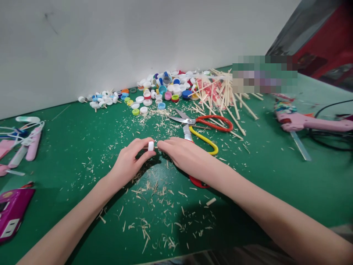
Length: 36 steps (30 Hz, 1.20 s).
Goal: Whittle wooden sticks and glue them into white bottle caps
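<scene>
Between the thumb and fingers of my left hand [134, 156] is a small white bottle cap [150, 146], held on its edge above the green table. A thin wooden stick [156, 147] passes from the cap toward my right hand [176, 149], whose fingers are pinched round it. Most of the stick is hidden by my fingers. Just beyond my right hand lie red-handled scissors [215, 122] with spread blades. Yellow-and-red-handled scissors [206, 140] lie partly under my right hand and forearm.
Along the wall sits a heap of coloured bottle caps [162, 89], beside a pile of wooden sticks [228, 94]. White caps on sticks [103, 99] lie left of them. A pink glue gun [306, 121] is at right, a purple box [15, 211] at left. Wood shavings [149, 191] litter the green table [74, 158].
</scene>
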Available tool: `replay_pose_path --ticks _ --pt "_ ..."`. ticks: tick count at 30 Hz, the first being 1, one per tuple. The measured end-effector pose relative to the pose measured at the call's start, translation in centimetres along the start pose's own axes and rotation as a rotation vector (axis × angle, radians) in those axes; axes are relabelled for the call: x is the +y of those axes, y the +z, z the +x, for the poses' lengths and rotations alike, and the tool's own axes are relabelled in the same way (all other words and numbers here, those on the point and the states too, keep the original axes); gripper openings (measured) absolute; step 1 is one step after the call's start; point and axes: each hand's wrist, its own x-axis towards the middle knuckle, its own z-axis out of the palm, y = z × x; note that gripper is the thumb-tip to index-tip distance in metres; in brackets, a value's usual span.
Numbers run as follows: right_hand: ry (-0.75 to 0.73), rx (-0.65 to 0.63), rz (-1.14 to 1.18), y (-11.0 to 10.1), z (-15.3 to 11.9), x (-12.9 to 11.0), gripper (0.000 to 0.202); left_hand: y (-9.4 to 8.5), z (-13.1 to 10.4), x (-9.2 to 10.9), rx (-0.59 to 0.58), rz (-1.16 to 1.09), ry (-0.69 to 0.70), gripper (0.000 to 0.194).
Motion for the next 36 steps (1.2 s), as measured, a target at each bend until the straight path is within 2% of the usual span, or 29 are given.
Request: replay_pose_path --ticks 4,11,17,19,22,24,26,28,31,36 --pt "-0.019 0.020 -0.025 0.0 0.2 0.3 0.024 0.0 0.1 0.1 0.014 -0.055 -0.040 0.024" --pt "-0.114 0.148 -0.255 0.0 0.3 1.5 0.022 -0.1 0.0 0.6 0.014 -0.103 -0.121 0.026" --pt "-0.081 0.154 -0.289 -0.7 0.3 1.5 0.026 0.1 0.0 0.6 -0.002 -0.108 -0.169 0.027" --pt "-0.014 0.222 -0.316 -1.6 0.2 1.7 0.033 0.1 0.0 0.4 0.024 -0.126 -0.183 0.028" --pt "0.182 0.352 -0.387 -3.2 -0.6 2.9 0.041 0.3 0.1 0.2 0.035 -0.140 -0.189 0.028" --pt "0.310 0.392 -0.445 -4.0 -1.7 4.1 0.043 0.5 0.1 0.0 0.024 -0.140 -0.197 0.027" --pt "0.434 0.366 -0.481 -4.2 -3.0 5.3 0.048 0.6 0.1 0.0 0.012 -0.141 -0.207 0.027" --pt "0.569 0.280 -0.457 -3.9 -4.4 6.3 0.057 0.6 0.1 0.0 -0.002 -0.144 -0.218 0.027" --pt "0.593 0.183 -0.390 -3.0 -6.0 6.8 0.068 0.6 0.1 0.3 -0.020 -0.147 -0.239 0.028" --pt "0.560 0.182 -0.395 -2.4 -6.3 6.6 0.072 0.6 0.1 0.5 -0.055 -0.120 -0.244 0.030"
